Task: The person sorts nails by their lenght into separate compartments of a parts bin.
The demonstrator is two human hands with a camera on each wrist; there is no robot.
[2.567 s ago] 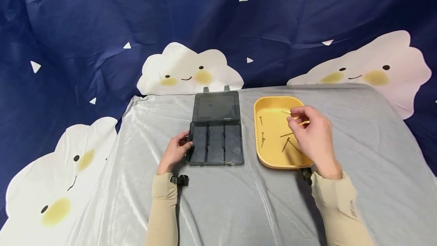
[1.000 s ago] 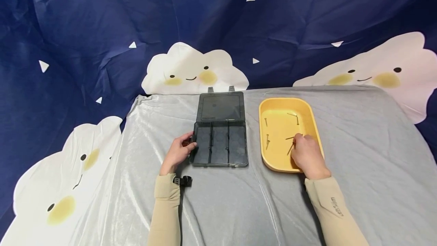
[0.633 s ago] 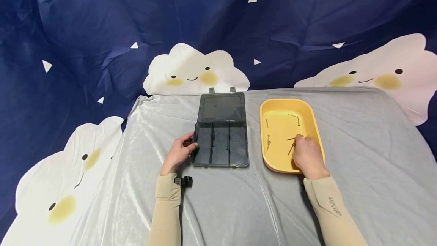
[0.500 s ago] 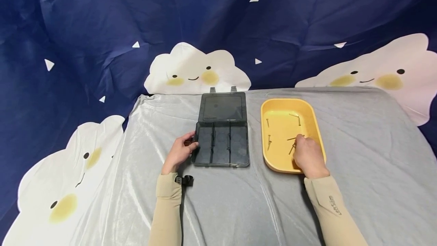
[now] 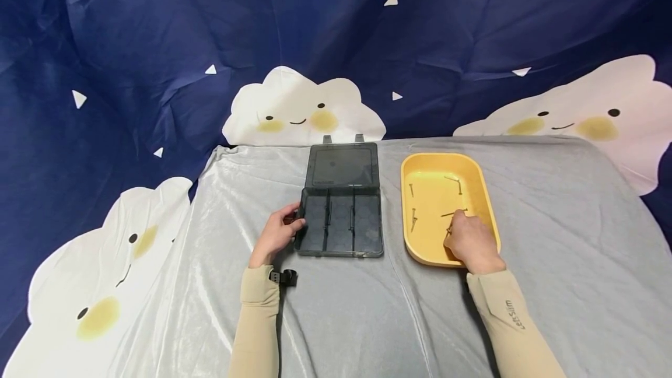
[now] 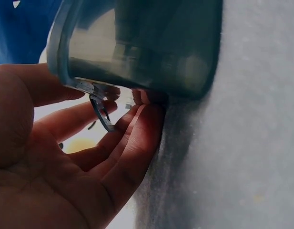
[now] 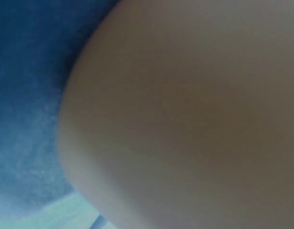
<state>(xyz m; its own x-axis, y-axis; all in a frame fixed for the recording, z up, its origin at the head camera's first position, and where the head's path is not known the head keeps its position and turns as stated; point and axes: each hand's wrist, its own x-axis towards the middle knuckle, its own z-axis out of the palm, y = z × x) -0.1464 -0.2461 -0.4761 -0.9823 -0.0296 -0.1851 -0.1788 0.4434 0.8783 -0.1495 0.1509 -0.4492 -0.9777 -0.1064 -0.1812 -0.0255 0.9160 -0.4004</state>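
Observation:
On the grey cloth stands a dark see-through compartment box (image 5: 338, 220), its lid (image 5: 342, 165) laid back. My left hand (image 5: 275, 235) holds the box's left side, thumb at the rim; in the left wrist view, the fingers (image 6: 137, 143) curl beside a clear latch (image 6: 101, 112). My right hand (image 5: 474, 242) reaches down into the yellow tray (image 5: 409, 247), fingers bent, fingertips right at a screw (image 5: 448, 231). Its fingertips are hidden, so I cannot tell whether they pinch the screw. Another screw (image 5: 452, 213) lies just beyond the knuckles. A blurred beige surface fills most of the right wrist view.
Several more screws lie in the tray, some near its left wall (image 5: 413, 219) and a pair (image 5: 457, 182) toward the back right. A cloth gap separates box and tray. Behind the table hangs a blue curtain (image 5: 420, 34) with cloud prints.
My right hand, earlier raised over the tray's right side with a thin screw at its fingertips, has come down inside the tray, then shifted slightly. The left hand keeps its hold on the box.

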